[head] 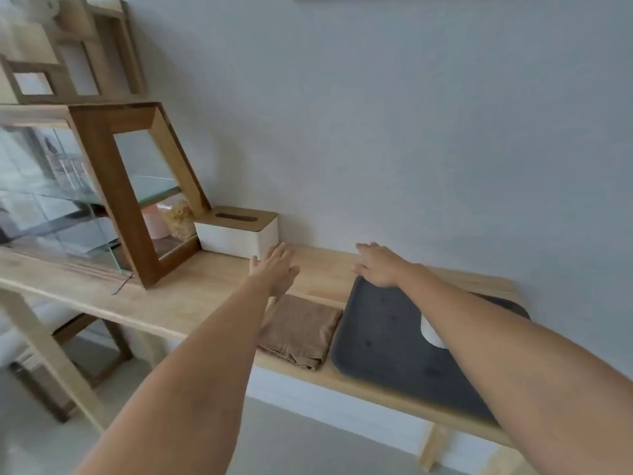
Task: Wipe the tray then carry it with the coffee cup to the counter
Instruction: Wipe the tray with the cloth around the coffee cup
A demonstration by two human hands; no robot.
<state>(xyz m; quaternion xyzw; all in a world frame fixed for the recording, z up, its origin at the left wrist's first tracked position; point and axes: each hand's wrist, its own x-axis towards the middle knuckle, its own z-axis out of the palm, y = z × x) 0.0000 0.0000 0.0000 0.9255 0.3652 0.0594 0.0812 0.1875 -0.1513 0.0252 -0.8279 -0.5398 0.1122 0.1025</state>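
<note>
On the wooden shelf (212,289): dark tray (380,337) beside folded brown cloth (301,332), cup (432,332) mostly hidden behind right forearm. Left hand (274,270) and right hand (378,265) both splayed, empty. Wiping looks unstarted (cloth untouched); carry remains.

Soft, even daylight; slight motion blur, tilted wide-angle stretch at edges.

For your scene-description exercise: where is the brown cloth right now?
In the head view the folded brown cloth lies on the wooden shelf, directly left of the dark tray, partly under the left hand.
</note>
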